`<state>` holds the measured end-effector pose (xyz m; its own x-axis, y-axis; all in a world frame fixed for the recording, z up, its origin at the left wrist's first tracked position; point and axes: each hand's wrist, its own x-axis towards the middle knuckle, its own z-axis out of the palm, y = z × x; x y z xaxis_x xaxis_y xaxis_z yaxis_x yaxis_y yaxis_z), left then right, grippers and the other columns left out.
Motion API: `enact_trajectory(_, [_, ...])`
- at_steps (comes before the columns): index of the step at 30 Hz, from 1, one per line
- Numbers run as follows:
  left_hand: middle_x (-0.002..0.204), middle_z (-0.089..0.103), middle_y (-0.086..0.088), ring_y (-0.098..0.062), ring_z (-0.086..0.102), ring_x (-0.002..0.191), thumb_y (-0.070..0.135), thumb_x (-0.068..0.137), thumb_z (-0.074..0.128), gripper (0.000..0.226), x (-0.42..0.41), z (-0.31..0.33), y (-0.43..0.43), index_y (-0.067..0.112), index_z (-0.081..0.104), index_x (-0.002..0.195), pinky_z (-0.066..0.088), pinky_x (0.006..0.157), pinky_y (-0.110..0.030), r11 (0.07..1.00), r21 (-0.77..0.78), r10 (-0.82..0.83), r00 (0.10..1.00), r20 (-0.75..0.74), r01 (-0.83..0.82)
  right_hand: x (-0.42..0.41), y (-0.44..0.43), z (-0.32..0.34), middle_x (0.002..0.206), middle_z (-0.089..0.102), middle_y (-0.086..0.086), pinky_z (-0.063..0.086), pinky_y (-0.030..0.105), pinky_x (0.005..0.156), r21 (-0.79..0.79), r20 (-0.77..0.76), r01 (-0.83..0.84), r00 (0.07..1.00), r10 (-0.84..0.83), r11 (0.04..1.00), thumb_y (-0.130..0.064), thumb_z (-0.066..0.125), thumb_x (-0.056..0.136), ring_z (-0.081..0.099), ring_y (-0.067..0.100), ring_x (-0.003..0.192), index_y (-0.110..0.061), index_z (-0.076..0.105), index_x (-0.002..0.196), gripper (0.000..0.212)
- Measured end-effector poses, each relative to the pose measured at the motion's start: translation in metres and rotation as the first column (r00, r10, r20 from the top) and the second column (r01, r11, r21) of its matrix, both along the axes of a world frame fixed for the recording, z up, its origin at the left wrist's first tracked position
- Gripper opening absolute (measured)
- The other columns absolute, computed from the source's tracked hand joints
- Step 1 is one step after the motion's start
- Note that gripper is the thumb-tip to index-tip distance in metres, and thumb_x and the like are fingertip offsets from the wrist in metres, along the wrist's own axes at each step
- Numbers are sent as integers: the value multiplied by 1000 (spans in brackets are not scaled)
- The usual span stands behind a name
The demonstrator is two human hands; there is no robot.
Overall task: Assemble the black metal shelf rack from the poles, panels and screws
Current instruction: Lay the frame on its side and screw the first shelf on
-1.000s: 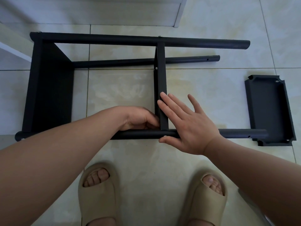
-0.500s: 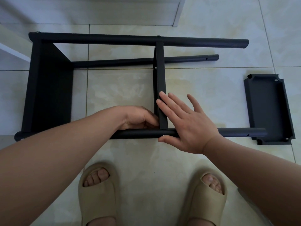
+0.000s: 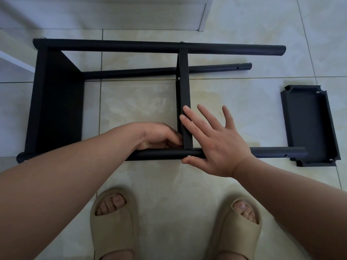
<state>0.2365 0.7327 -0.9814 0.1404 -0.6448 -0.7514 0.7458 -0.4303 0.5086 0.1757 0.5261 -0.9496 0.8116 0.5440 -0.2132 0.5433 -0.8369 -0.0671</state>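
Observation:
The black shelf rack lies on its side on the tiled floor. Its end panel (image 3: 56, 100) joins the far pole (image 3: 131, 46), the back pole (image 3: 140, 71) and the near pole (image 3: 159, 153). A narrow middle panel (image 3: 184, 91) spans between the poles. My left hand (image 3: 159, 135) is curled against that panel's left side at the near pole, fingertips pinching its lower corner. My right hand (image 3: 216, 143) lies flat with straight fingers on the panel and the near pole, thumb below a silver screw (image 3: 188, 156). A loose panel (image 3: 309, 124) lies at the right.
My feet in beige sandals (image 3: 112, 222) (image 3: 238, 228) stand just in front of the near pole. White furniture (image 3: 203, 14) runs along the back and a white board (image 3: 15, 61) juts in at the left. The loose panel overlaps the near pole's right end.

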Motion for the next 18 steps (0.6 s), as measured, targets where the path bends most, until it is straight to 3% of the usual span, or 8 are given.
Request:
enact_trajectory(5, [89, 75, -6, -18, 70, 81, 19, 74, 66, 17, 1, 0, -2, 15, 80, 82, 52, 83, -30, 999, 27, -17, 999, -48, 18, 0, 0, -1, 171, 8, -4, 15, 75, 114, -7, 12, 3, 1000, -3, 1000, -82, 24, 89, 15, 35, 155, -22, 16, 162, 95])
enact_trajectory(9, [81, 74, -5, -15, 71, 73, 9, 91, 57, 27, -1, -2, -3, 17, 79, 77, 54, 64, -23, 999, 42, -3, 998, 55, 0, 0, 0, -2, 171, 8, -5, 15, 77, 112, -8, 14, 10, 1000, -10, 1000, -83, 25, 89, 12, 39, 155, -23, 16, 163, 96])
enact_trajectory(18, [83, 75, -5, -15, 73, 77, 0, 89, 51, 36, 1, -4, 2, 17, 81, 78, 57, 70, -24, 1000, -19, 9, 1000, -16, -9, 1, 0, -2, 171, 7, -5, 16, 78, 111, -22, -1, 12, 1000, -12, 1000, -84, 26, 88, 13, 35, 156, -23, 17, 163, 97])
